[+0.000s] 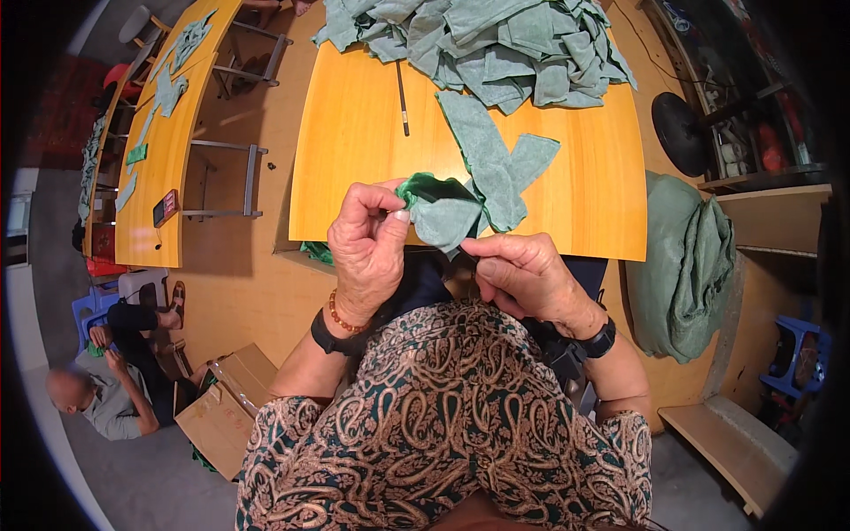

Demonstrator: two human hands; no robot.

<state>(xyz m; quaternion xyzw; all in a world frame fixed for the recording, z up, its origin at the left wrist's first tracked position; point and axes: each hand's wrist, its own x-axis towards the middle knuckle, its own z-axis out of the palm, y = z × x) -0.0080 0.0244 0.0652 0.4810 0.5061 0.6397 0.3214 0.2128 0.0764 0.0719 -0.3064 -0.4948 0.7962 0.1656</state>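
Observation:
My left hand (pixel 370 243) pinches a small piece of green fabric (pixel 445 219) between thumb and fingertips, at the near edge of the table. The fabric is pale grey-green on one face, with a brighter, shiny green fold along its top. At its lower right corner, the fingertips of my right hand (pixel 531 276) are closed together. Something thin and dark shows at those fingertips, too small to name. Just beyond my hands, strips of grey-green cloth (pixel 485 152) lie crossed on the yellow table (pixel 354 133).
A heap of grey-green cloth pieces (pixel 496 44) covers the table's far side, beside a thin dark stick (pixel 403 99). To the right stands a bulging green sack (pixel 677 265). Another person (pixel 124 389) sits at lower left by a cardboard box (pixel 221 411). A second table (pixel 164 203) holds cloth.

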